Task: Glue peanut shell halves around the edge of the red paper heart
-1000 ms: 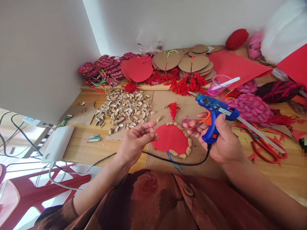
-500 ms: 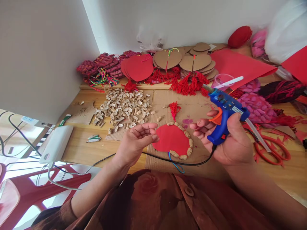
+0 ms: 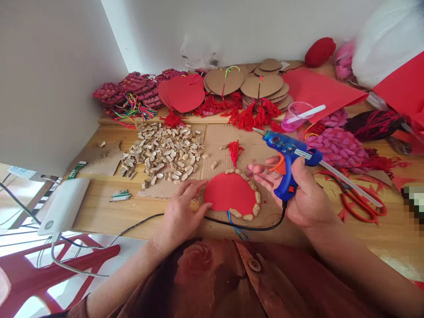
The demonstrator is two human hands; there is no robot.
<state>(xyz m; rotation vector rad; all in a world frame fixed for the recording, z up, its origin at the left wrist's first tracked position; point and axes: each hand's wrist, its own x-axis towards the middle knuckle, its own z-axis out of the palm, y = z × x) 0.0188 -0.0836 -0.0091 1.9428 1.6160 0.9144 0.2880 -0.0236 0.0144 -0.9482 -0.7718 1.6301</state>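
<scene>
In my right hand is a blue hot glue gun with an orange trigger. Its nozzle points left, and a white glue stick sticks out of the back. Flat on the cardboard lies a red heart-shaped piece, with peanut shells lined along its right edge and part of its bottom edge. A red tassel extends from its top, a blue cord loop from its bottom. My left hand is at the left edge of the red piece, thumb and fingers apart, with nothing visible between them.
Loose peanut shells are heaped at left. The gun's black cord crosses in front of the red piece. Orange-handled scissors lie right, near a plastic cup. Cardboard discs are stacked behind. A white power strip stands left.
My left hand has lowered to the left edge of the red piece, its thumb and fingers now wider apart. The glue gun has moved left and tipped flatter in my right hand.
</scene>
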